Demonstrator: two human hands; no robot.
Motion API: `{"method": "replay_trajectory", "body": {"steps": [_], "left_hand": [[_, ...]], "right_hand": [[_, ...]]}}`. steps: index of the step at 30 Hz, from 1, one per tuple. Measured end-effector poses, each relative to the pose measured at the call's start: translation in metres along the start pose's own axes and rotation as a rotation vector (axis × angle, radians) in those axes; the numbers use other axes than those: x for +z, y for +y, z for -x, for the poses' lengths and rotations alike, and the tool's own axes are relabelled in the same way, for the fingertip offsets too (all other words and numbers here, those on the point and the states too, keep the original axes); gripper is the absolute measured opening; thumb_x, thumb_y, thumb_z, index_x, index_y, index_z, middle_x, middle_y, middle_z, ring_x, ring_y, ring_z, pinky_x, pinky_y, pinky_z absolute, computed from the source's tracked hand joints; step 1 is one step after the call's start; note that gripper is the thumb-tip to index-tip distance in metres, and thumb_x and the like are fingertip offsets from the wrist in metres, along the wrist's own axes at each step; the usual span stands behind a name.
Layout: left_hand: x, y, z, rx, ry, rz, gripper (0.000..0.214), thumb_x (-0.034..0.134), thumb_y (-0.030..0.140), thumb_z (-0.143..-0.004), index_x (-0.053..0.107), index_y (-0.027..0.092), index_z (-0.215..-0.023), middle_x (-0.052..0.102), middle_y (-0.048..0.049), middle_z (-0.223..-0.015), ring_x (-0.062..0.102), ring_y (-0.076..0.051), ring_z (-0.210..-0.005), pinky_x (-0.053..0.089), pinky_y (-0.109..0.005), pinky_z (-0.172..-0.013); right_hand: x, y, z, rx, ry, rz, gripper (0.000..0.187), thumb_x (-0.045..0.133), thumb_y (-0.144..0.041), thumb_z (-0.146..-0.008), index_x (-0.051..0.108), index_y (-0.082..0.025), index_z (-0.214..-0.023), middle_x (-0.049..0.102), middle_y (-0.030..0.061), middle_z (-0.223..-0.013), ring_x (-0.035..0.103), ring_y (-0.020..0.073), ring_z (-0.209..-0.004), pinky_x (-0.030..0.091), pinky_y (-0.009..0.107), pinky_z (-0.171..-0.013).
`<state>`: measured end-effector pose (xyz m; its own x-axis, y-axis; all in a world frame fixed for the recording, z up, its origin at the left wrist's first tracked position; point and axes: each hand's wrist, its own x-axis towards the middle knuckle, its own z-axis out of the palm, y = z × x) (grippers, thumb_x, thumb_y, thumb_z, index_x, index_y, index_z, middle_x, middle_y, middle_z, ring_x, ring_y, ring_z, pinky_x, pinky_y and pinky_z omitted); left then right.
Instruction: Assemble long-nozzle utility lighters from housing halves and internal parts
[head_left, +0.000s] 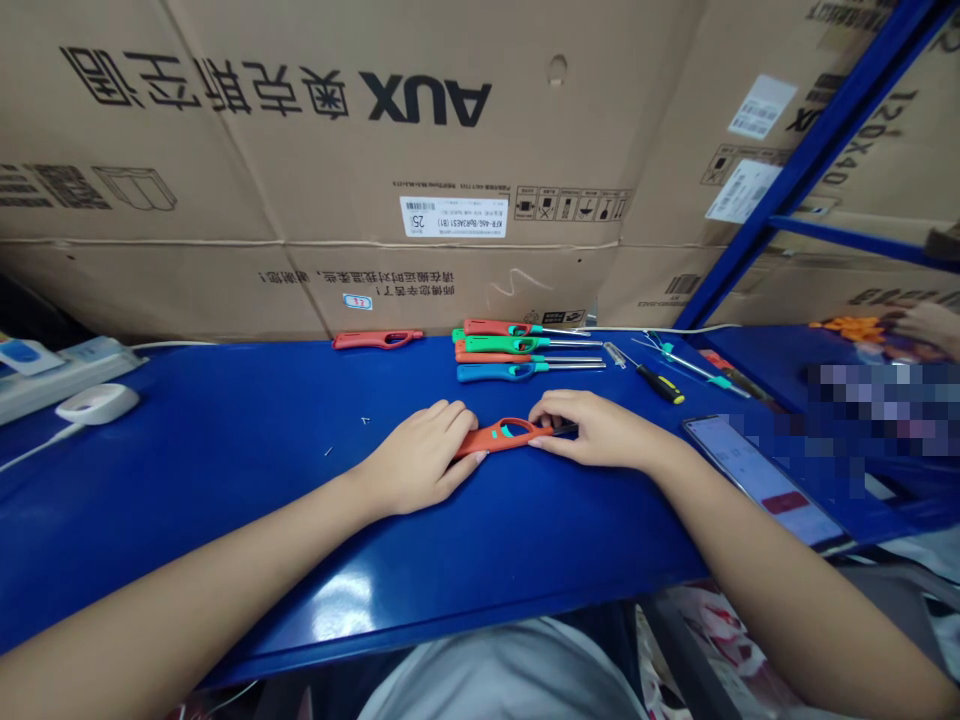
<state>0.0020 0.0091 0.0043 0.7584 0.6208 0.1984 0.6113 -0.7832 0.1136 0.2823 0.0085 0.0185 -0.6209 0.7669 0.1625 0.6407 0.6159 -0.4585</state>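
An orange long-nosed lighter [499, 438] with a green trigger lies level just over the blue table, between my hands. My left hand [424, 455] is closed around its handle end. The fingers of my right hand [596, 428] pinch its nozzle end, where a short dark tip shows; the rest of that end is hidden. Behind my hands lies a stack of similar lighters, with a blue lighter [491, 373] in front and a green lighter [491, 345] and red lighter [491, 327] farther back. Off to their left is a red lighter casing [371, 340] with no metal tube showing.
A black-and-yellow screwdriver [664, 385] and a phone [765, 485] lie right of my hands. Tiny metal bits [365, 420] are on the left, near a white round device [97, 403] and a power strip [67, 375]. Another person's hand [930, 328] is at far right.
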Motion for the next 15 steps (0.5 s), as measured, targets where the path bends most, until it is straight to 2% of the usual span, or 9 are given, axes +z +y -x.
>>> {"method": "replay_trajectory", "body": {"steps": [4, 10, 15], "left_hand": [[-0.0001, -0.0005, 0.0005, 0.004, -0.001, 0.024, 0.032, 0.036, 0.043, -0.104, 0.054, 0.017, -0.107, 0.059, -0.0093, -0.103, 0.055, -0.025, -0.093, 0.045, -0.039, -0.083], [0.0008, -0.001, -0.0004, 0.009, 0.009, 0.034, 0.034, 0.035, 0.044, -0.104, 0.054, 0.016, -0.108, 0.059, -0.0102, -0.104, 0.055, -0.026, -0.094, 0.046, -0.04, -0.084], [0.003, -0.002, -0.0001, 0.016, 0.038, 0.077, 0.036, 0.031, 0.043, -0.106, 0.055, 0.016, -0.107, 0.06, -0.0105, -0.104, 0.055, -0.025, -0.093, 0.046, -0.04, -0.085]], "right_hand": [[0.0015, -0.0032, -0.0016, -0.03, 0.014, 0.019, 0.025, 0.072, -0.03, -0.085, 0.065, -0.02, -0.107, 0.068, 0.0051, -0.097, 0.061, 0.0191, -0.087, 0.047, 0.03, -0.076], [0.0044, -0.007, -0.006, -0.087, 0.007, 0.197, 0.02, 0.067, -0.029, -0.088, 0.069, -0.019, -0.106, 0.07, 0.0052, -0.09, 0.062, 0.0203, -0.083, 0.043, 0.033, -0.077], [0.0027, -0.0104, -0.0058, -0.129, 0.011, 0.313, 0.025, 0.065, -0.032, -0.09, 0.071, -0.02, -0.111, 0.072, 0.0067, -0.093, 0.064, 0.0219, -0.084, 0.042, 0.035, -0.079]]}}
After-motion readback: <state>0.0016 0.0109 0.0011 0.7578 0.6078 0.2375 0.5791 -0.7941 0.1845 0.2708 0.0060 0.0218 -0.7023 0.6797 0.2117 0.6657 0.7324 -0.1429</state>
